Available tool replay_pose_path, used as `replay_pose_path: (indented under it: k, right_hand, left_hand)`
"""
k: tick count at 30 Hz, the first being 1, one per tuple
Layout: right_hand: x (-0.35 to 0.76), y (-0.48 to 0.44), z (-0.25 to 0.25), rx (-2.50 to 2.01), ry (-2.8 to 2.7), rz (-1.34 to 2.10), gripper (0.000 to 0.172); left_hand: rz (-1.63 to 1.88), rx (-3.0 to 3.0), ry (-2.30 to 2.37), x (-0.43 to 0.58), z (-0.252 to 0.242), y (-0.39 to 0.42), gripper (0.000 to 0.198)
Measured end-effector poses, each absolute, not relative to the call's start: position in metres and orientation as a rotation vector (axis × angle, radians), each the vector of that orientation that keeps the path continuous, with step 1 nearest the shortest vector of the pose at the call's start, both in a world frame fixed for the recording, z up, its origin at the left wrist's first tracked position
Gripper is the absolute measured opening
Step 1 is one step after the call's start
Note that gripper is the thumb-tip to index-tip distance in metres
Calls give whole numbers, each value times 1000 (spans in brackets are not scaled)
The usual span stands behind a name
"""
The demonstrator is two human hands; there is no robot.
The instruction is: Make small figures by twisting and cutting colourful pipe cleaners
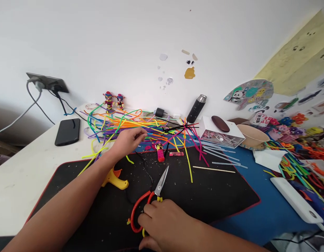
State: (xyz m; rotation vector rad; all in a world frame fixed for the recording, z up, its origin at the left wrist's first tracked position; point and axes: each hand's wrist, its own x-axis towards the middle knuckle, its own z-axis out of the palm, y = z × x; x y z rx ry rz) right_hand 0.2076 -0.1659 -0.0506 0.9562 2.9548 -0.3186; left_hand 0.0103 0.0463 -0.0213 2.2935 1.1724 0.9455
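My left hand (129,140) reaches over the heap of coloured pipe cleaners (141,124), thumb and fingertips pinched together; what is between them is too small to make out. Below it, a small figure (160,152) of pink, yellow and black pipe cleaner lies on the black mat (204,196). My right hand (167,222) is closed low at the front, with yellow pipe cleaner (159,199) showing at its edges. Red-handled scissors (160,185) lie partly beneath that hand, blades angled away. Under my left forearm sits a yellow glue gun (116,180), partly hidden.
A phone (68,132) lies at left. Two finished figures (114,100) stand by the wall. Clear glue sticks (225,154), a wooden stick (213,169), a white box (217,133), a black flask (197,109) and a bowl (252,134) are at right, beside a white power strip (295,199).
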Motion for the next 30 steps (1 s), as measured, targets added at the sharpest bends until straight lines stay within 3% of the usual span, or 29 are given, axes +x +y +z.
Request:
replay_pose_path:
  k: [6,17,23,30]
  right_hand:
    - [199,-175,-75,1021,2955,-291,30]
    - [219,-168,-47,1268,3214,-202,6]
    - [224,-156,-17,1483,3551,-210,12]
    - [209,-133,-4,1275,3625,-61,10]
  left_hand:
    - [914,2262,1143,10,-24,48,27]
    - [695,1852,895,19,-13,38,46]
    - [422,1736,846,22,-2,28,52]
    - [307,1584,648,25,-4,20,64]
